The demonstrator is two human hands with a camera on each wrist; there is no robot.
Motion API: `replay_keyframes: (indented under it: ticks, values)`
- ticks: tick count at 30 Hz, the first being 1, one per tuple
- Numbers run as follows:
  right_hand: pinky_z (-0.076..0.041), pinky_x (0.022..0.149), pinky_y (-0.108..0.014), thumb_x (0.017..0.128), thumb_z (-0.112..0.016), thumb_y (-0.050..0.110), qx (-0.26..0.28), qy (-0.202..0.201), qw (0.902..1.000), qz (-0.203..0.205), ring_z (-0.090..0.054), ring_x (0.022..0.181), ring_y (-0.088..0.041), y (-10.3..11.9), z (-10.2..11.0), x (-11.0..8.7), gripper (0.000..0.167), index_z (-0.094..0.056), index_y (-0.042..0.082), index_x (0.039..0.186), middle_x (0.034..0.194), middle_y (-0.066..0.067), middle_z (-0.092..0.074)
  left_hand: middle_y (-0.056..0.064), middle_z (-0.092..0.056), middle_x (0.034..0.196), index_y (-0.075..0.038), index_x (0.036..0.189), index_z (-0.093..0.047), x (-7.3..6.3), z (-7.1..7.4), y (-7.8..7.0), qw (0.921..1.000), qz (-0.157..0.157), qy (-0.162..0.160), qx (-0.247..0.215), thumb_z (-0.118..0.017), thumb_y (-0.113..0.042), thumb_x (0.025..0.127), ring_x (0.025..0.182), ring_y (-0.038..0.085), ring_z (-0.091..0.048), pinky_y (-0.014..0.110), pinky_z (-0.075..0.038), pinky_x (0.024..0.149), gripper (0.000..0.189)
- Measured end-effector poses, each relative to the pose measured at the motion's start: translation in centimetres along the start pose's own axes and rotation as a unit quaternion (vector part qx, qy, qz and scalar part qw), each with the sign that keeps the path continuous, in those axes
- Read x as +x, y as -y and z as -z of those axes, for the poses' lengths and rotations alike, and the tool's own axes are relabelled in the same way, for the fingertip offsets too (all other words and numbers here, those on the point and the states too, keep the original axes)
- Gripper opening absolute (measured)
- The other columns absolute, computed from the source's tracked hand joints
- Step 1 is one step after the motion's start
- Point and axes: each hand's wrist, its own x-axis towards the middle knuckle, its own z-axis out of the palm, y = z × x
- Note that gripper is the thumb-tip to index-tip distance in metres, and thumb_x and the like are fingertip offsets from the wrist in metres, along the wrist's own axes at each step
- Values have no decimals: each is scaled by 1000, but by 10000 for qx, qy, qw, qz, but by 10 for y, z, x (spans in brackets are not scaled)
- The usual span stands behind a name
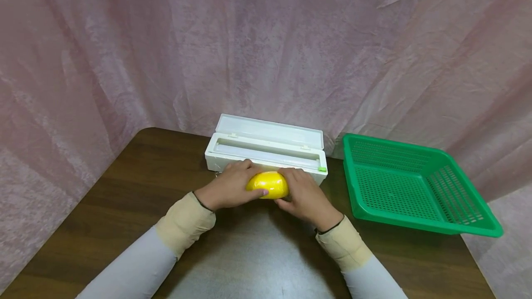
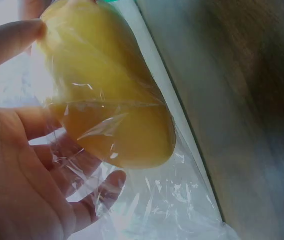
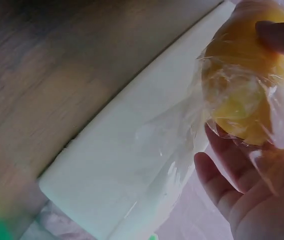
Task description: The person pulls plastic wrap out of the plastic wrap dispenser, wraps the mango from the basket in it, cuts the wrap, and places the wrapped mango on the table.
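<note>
A smooth yellow fruit [image 1: 268, 184], mango-like in shape, is held up between both hands, with clear cling film around it. My left hand [image 1: 232, 184] grips its left end, the thumb lying along the near side. On the other end, my right hand [image 1: 305, 196] holds it between thumb and fingers. Loose cling film [image 2: 152, 200] hangs past the fruit in the left wrist view. Crumpled film [image 3: 242, 95] bunches on the fruit's side in the right wrist view. Just behind the hands stands a white cling film dispenser [image 1: 214, 161], lid raised, a roll inside.
A green plastic basket [image 1: 353, 197] with slotted sides stands on the right of the brown wooden table [image 1: 124, 188]. The dispenser's raised lid [image 1: 270, 129] leans back near a pink curtain [image 1: 266, 50]. A small green slider [image 1: 322, 169] sits at the dispenser's right end.
</note>
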Motion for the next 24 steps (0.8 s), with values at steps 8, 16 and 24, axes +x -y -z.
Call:
replay_keyframes:
  ticks: [8, 16, 24]
  values:
    - [-46, 100, -44, 76, -84, 35, -52, -23, 9999, -149, -54, 111, -29, -2, 3, 6, 65, -58, 7, 129, 124, -10, -57, -2, -65, 106, -12, 126, -60, -1, 6, 1, 9997, 50, -197, -107, -64, -49, 95, 94, 16, -55, 42, -42, 89, 49]
    - [-45, 103, -46, 80, -81, 41, 17, 298, 9987, -424, -55, 115, -28, -4, 8, 9, 75, -52, 7, 140, 124, -9, -61, 6, -59, 128, -14, 126, -66, -1, 8, 1, 9990, 31, -455, 3, -62, -52, 96, 113, 25, -55, 45, -43, 96, 49]
    - [-48, 97, -44, 80, -82, 40, 420, 100, 9984, -361, -58, 109, -26, -10, 8, 9, 67, -54, 8, 132, 120, -6, -63, 8, -59, 129, -11, 138, -59, -3, 10, -2, 9962, -41, -853, 167, -56, -57, 98, 116, 26, -55, 47, -44, 97, 61]
